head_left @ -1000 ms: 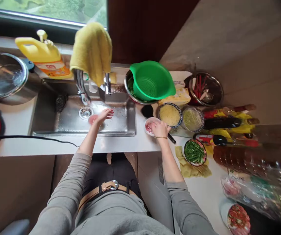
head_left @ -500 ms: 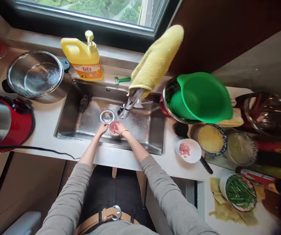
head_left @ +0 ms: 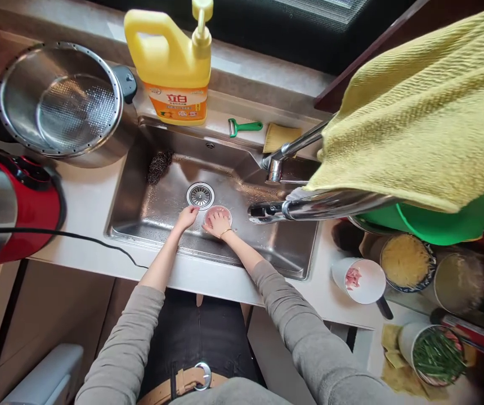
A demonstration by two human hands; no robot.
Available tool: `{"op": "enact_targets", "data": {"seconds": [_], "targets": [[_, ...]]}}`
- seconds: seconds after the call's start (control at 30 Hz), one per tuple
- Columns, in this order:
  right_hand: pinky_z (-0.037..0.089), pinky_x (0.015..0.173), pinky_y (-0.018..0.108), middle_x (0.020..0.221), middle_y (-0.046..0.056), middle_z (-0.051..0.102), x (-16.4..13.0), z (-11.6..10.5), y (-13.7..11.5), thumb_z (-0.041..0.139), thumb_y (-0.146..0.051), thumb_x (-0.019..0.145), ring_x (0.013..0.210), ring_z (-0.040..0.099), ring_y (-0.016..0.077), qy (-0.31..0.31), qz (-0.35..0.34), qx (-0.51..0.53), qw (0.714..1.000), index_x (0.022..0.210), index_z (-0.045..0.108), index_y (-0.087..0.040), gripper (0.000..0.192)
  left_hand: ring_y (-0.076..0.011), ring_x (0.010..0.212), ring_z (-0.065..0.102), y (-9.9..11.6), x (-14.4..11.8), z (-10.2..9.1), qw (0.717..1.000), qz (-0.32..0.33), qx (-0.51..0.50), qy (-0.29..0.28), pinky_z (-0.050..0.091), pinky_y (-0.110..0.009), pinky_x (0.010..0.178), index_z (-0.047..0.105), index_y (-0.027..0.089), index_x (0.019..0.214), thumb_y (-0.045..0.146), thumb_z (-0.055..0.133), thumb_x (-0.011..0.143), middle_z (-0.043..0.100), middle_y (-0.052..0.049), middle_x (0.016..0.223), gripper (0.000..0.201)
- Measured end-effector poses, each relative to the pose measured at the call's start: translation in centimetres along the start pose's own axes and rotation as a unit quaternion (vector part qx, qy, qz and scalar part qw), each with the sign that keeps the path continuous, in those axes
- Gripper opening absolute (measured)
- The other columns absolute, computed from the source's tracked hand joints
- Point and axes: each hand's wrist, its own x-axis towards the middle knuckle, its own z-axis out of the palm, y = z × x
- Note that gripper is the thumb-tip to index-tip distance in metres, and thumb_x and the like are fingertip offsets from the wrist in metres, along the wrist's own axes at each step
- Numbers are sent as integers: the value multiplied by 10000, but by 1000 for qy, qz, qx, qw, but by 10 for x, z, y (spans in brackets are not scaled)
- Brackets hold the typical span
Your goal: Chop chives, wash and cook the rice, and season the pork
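A small bowl (head_left: 218, 212) of pinkish water and meat sits on the floor of the steel sink (head_left: 161, 197), just right of the drain (head_left: 200, 195). My left hand (head_left: 187, 217) touches the bowl's left side. My right hand (head_left: 218, 225) lies over its near rim, fingers reaching into it. The faucet spout (head_left: 309, 206) ends to the right of the bowl, and a yellow cloth (head_left: 419, 124) is draped over it. On the counter to the right stands a white bowl (head_left: 361, 279) with a few pink meat pieces.
A yellow detergent jug (head_left: 174, 62), green peeler (head_left: 244, 126) and sponge (head_left: 279, 136) line the sink's back ledge. A steel scourer (head_left: 160, 164) lies in the sink. Left: steel colander pot (head_left: 62, 104), red appliance (head_left: 9, 202) with black cord. Right: green colander (head_left: 436, 222), bowls of food.
My right hand left the white bowl on the counter and joined my left hand at the small bowl in the sink. My view has dropped closer to the sink.
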Motion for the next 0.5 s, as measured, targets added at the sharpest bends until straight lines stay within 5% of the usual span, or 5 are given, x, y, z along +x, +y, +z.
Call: {"op": "enact_targets", "data": {"seconds": [0.5], "targets": [[477, 938, 382, 1231, 204, 673, -6, 11, 4, 386, -507, 1006, 1127, 642, 318, -71, -35, 11, 997, 1287, 590, -109, 528, -225, 931, 669, -4, 7, 8, 1000, 3, -11, 3, 468, -353, 933, 728, 159, 1001, 229, 507, 866, 738, -112, 1055, 268]]}}
